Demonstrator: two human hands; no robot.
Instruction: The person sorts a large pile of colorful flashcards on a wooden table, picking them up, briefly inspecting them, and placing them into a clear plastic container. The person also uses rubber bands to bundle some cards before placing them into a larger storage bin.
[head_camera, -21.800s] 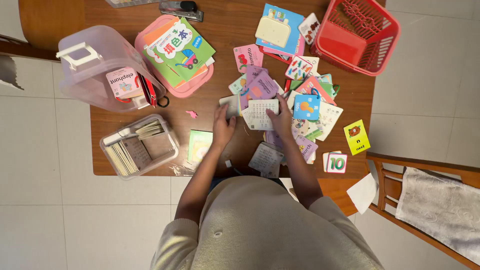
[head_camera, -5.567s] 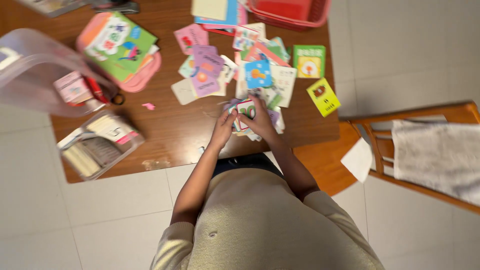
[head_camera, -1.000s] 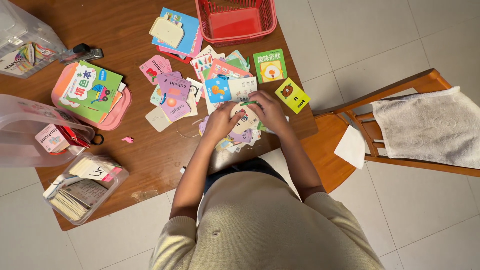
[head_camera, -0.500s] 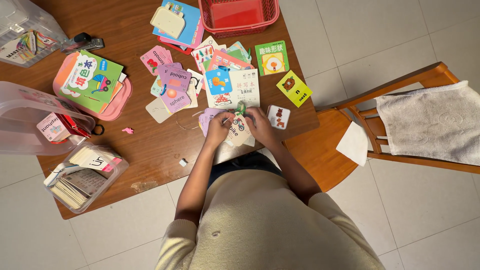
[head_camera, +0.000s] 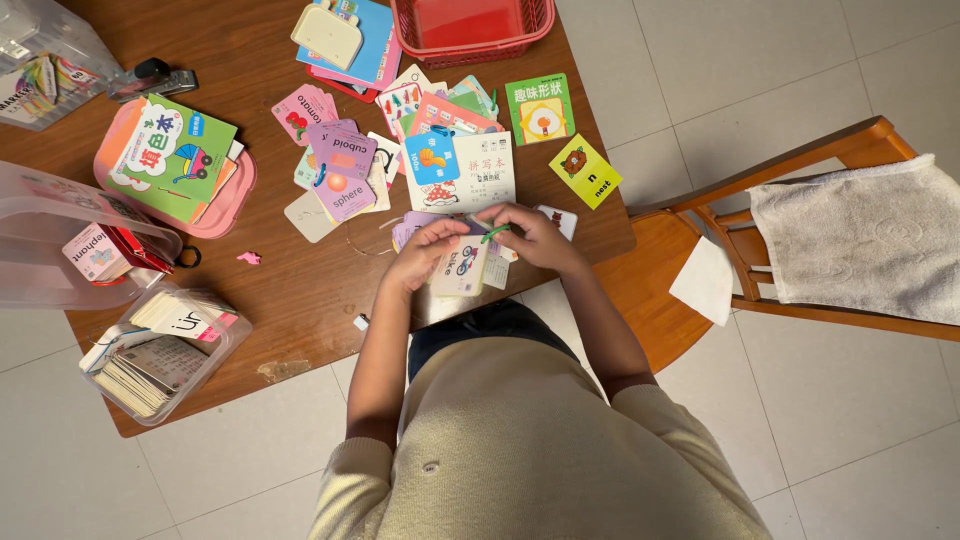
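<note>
Both my hands meet at the near edge of the wooden table (head_camera: 300, 290). My left hand (head_camera: 423, 252) and my right hand (head_camera: 533, 236) hold a stack of picture flashcards (head_camera: 461, 270) between them. The stack is joined by a green ring (head_camera: 492, 232), and my right fingers are at that ring. The top card shows a small bike picture. Just beyond my hands lie a white workbook (head_camera: 487, 172), a blue card (head_camera: 432, 157) and purple cards (head_camera: 339, 172). A small card (head_camera: 562, 216) peeks out behind my right hand.
A red basket (head_camera: 470, 30) stands at the far edge. A yellow card (head_camera: 585, 172) and a green card pack (head_camera: 541, 108) lie right. A pink tray (head_camera: 225, 205) with a green booklet, a big clear bin (head_camera: 50, 285) and a clear card box (head_camera: 215, 355) are left. A towel-draped chair (head_camera: 850, 235) is right.
My hands have tilted the ringed card stack up and drawn it slightly toward the table edge. My right hand now partly covers the small card beside it.
</note>
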